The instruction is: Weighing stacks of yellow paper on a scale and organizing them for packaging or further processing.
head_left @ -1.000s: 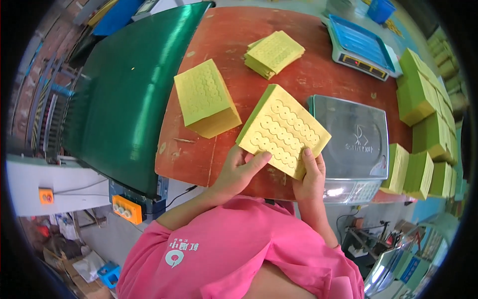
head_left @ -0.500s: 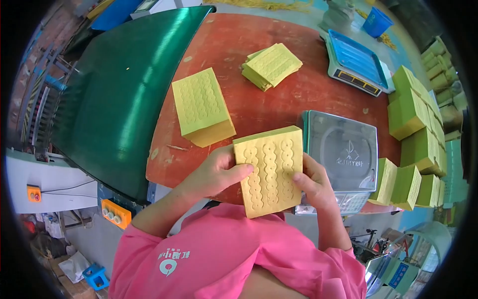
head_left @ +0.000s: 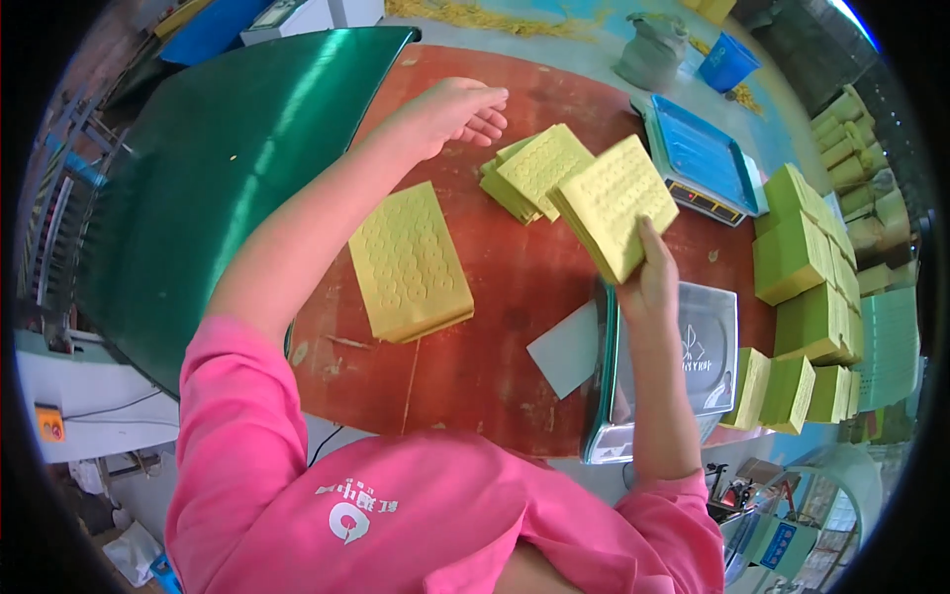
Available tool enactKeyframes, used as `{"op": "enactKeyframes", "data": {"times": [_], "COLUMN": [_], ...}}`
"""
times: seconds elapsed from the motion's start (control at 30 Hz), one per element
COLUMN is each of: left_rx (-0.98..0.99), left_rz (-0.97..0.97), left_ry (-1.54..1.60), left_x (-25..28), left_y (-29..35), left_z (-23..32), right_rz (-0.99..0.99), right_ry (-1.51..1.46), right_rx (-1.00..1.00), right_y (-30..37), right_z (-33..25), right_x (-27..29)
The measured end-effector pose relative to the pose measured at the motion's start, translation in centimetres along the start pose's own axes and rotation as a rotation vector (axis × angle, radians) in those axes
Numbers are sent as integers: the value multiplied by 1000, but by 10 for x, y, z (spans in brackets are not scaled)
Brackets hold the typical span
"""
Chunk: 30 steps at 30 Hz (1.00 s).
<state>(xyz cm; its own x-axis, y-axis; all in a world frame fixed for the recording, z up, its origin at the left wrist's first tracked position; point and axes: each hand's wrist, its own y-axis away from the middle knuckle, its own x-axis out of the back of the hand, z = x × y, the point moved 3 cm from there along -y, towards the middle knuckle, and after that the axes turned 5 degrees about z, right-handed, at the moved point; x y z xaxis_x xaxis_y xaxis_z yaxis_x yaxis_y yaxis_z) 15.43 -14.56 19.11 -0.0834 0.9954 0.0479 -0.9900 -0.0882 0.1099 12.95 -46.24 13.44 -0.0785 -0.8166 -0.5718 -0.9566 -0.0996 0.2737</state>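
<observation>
My right hand (head_left: 653, 275) grips a stack of yellow embossed paper (head_left: 621, 203), its thumb on the top face, raised and tilted over the red table (head_left: 475, 366). Higher up, my left hand (head_left: 460, 114) reaches over the table's far left part with its fingers stretched out and nothing in them. Below that hand lies a thick block of yellow embossed paper (head_left: 411, 262). A loosely fanned pile of the same paper (head_left: 542, 166) sits between my hands, just left of the held stack.
A scale with a blue tray (head_left: 703, 148) stands far right; a covered scale (head_left: 708, 317) is by my right forearm, a pale sheet (head_left: 569, 348) beside it. Yellow paper blocks (head_left: 792, 262) are stacked along the right. A green sloping panel (head_left: 228, 168) borders the left.
My left hand has let go of the paper stack and moved up and away to the far left. The right hand has carried the stack up and right, tilting it.
</observation>
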Motion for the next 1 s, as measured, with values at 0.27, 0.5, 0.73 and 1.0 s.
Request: {"op": "enactKeyframes", "data": {"times": [0.27,0.5,0.73,1.0], "left_rx": [92,263,447,500], "left_rz": [-151,-453,-500,-494], "left_ry": [-408,-544,-609,-487], "left_x": [-44,-74,-69,-84], "left_y": [-111,-133,-151,-122], "left_z": [-36,-75,-99,-102], "right_rz": [212,69,424,402], "right_ry": [102,217,214,112], "right_rx": [37,-88,118,89], "right_y": [-105,-111,-97,-93], "right_z": [89,77,110,125], "right_x": [-31,-23,11,13]}}
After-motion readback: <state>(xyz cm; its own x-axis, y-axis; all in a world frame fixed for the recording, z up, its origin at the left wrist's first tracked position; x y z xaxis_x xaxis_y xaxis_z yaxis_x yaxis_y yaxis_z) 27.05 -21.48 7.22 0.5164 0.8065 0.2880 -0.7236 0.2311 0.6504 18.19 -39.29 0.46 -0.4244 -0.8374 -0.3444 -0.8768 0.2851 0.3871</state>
